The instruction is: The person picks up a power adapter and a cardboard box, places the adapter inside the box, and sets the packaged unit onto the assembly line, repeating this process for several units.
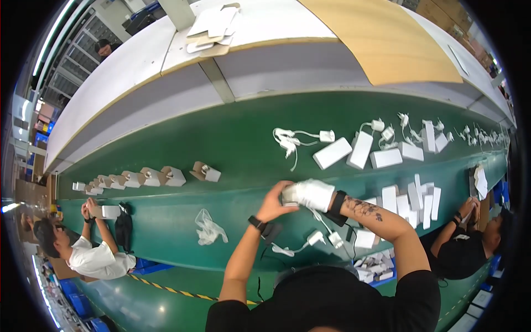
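My left hand (272, 202) is closed around the end of a small white box (289, 195), mostly hidden by the fingers. My right hand (314, 194), in a white glove, meets it there with its fingers curled in; what they hold is hidden. Just below the gloved hand, a white cable (319, 217) trails down to white plug adapters (315, 237) on the green bench. A crumpled clear plastic bag (209, 228) lies left of my left forearm.
Closed white boxes (333, 153) and corded adapters (287, 140) lie on the far green belt (238, 122). Open boxes (150, 177) line its left part. More boxes (389, 198) lie beside my right arm, above a blue bin (381, 279). Co-workers sit left (91, 257) and right (467, 249).
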Tool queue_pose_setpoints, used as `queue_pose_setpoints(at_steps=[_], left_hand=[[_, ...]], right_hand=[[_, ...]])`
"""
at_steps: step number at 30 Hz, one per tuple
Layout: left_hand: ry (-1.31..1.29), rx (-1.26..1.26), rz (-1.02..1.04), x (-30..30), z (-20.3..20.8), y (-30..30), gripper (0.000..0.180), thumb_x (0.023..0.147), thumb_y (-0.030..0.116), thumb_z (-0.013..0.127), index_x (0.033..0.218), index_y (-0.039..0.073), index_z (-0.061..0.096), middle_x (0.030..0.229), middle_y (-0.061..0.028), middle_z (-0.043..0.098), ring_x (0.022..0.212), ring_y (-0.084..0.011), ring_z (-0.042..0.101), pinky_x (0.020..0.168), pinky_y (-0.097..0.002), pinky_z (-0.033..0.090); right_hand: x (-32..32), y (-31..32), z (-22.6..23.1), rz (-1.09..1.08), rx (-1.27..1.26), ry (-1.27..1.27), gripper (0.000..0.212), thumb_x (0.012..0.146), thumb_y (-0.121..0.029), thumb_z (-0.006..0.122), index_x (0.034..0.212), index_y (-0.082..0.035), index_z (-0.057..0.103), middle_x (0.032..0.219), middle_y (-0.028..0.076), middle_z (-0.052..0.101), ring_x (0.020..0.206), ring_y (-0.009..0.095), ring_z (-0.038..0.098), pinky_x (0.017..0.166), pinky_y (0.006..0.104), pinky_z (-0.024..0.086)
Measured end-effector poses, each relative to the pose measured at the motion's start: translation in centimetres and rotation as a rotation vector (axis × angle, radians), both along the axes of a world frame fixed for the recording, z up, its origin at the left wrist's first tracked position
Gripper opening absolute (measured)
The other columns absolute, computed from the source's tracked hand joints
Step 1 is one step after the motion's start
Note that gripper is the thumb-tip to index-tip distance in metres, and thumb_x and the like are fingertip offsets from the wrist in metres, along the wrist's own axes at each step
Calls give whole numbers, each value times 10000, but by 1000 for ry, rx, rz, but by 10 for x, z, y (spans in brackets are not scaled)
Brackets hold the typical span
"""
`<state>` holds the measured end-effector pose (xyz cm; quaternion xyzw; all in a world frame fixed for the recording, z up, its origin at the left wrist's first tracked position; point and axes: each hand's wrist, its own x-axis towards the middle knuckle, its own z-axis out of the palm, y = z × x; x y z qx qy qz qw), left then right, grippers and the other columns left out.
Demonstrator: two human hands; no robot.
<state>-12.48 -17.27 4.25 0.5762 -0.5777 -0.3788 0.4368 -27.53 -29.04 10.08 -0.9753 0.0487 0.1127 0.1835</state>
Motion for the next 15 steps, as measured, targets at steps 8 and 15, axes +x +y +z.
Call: queue_pose_setpoints(at_steps=[8,15], left_hand=[[47,-161,629,125,-76,-12,724,627,130,797,1226,18,406,1174,-116,466,1059,-239,490,942,-351,390],[-286,-227,1085,53,-24,27,725,697,108,745,1300,-11,359,1299,-140,431,1172,-241,440,1001,-351,333]], right_hand=[[109,-134,-108,64,-472,-303,92,730,-160,572,753,-75,599,713,76,581,707,255,617,638,367,499],[120,-152,-88,74,-433,-224,153,750,-204,612,783,-58,638,841,66,645,841,238,623,671,336,503]])
